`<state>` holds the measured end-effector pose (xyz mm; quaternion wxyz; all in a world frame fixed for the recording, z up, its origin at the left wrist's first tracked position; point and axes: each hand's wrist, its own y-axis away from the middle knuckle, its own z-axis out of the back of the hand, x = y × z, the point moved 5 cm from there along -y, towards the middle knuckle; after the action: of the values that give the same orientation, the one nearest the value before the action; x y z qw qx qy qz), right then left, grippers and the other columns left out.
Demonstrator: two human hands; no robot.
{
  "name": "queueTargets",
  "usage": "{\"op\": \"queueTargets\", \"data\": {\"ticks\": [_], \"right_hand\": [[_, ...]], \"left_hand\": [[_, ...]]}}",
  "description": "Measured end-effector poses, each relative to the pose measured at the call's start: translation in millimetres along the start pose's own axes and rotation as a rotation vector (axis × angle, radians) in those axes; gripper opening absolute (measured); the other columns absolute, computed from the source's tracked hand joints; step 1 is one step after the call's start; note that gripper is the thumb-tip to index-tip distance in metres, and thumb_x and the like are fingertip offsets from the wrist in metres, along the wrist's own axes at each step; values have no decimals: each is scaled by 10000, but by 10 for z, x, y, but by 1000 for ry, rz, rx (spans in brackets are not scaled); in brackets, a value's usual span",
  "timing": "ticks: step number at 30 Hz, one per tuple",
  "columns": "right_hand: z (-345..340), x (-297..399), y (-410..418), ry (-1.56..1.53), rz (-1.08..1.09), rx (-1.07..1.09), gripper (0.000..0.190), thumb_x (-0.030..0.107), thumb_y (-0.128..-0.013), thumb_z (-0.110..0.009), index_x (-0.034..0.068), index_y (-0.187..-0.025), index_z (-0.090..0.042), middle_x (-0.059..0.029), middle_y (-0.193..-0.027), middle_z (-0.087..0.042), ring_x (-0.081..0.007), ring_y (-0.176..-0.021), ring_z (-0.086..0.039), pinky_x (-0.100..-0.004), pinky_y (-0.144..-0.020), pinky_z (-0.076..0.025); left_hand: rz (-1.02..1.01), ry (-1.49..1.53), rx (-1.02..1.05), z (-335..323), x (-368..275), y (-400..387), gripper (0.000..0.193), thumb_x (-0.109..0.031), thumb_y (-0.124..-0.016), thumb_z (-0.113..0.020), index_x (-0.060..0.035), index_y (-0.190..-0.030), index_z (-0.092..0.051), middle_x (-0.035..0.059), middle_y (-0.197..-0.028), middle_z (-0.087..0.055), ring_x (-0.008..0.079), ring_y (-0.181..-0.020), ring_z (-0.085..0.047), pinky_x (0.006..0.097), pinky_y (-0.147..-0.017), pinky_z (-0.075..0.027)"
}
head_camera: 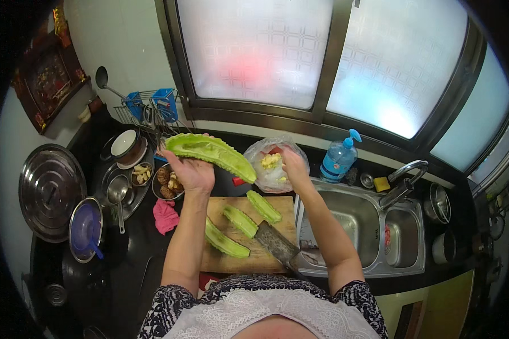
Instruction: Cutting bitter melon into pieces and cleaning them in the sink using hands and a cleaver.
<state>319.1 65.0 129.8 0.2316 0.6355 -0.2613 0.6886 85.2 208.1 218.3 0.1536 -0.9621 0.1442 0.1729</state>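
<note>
A halved, hollowed bitter melon [214,154] rests across the palm and fingers of my left hand [191,171], its cut side up. My right hand [295,167] is at the right side of a clear plastic bag [258,180] that contains yellowish pulp [271,161]. Its fingertips are partly hidden, so whether they grip anything is unclear. Below both hands, a wooden cutting board [220,265] bears several more bitter melon pieces [241,221]. A cleaver [275,245] lies flat on it, handle toward my body, its tip touching one piece.
Right of the board is a double steel sink [343,220] with a faucet [396,193]. A blue pump bottle [339,159] stands behind it. To the left are a bowl of brown tubers [167,184], a pink cloth [166,216], a ladle [118,193] and a blue strainer [86,229].
</note>
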Motion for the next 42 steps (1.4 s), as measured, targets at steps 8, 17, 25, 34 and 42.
{"op": "queueTargets", "data": {"ticks": [8,17,25,34,42], "right_hand": [[311,-322,675,-153,-68,-97,229,67,-878,-395,-45,-920,-590,-102,-789,-613,-143,-646,-591,-263,-564,-496],[73,-932,1338,226,-253,85,221,122,-825,-460,-27,-727,-590,-78,-624,-570,-146,-592,-558,-316,-510,-445],[-456,-1106,1897,579,14,246,216,175,-855,-481,4,-882,-609,-176,-789,-620,-300,-726,-611,-398,-691,-472],[-1044,-955,2224,645,110,386,200,181,-855,-494,35,-896,-623,-196,-836,-619,-376,-816,-597,-445,-719,-470],[-928,-837,2403,539,55,156,186,173,-846,-471,32,-852,-593,-214,-839,-607,-394,-836,-585,-471,-716,-456]], "left_hand": [[377,-149,-336,699,-442,424,702,-681,-861,-351,-54,-1149,-480,163,-1049,-559,345,-948,-554,511,-873,-450],[636,-224,-418,1592,-549,1021,423,-414,-909,-412,-38,-1092,-476,155,-1013,-563,332,-957,-563,521,-859,-462],[704,-390,-444,1945,-599,1253,365,-369,-950,-449,-40,-1097,-508,139,-1032,-584,284,-954,-583,449,-873,-480],[772,-484,-365,2250,-677,1085,705,-678,-862,-344,-29,-809,-616,144,-641,-622,245,-469,-597,296,-406,-504],[970,-318,-192,1699,-312,985,547,-545,-879,-354,-41,-929,-561,158,-749,-585,297,-649,-591,405,-553,-526]]}}
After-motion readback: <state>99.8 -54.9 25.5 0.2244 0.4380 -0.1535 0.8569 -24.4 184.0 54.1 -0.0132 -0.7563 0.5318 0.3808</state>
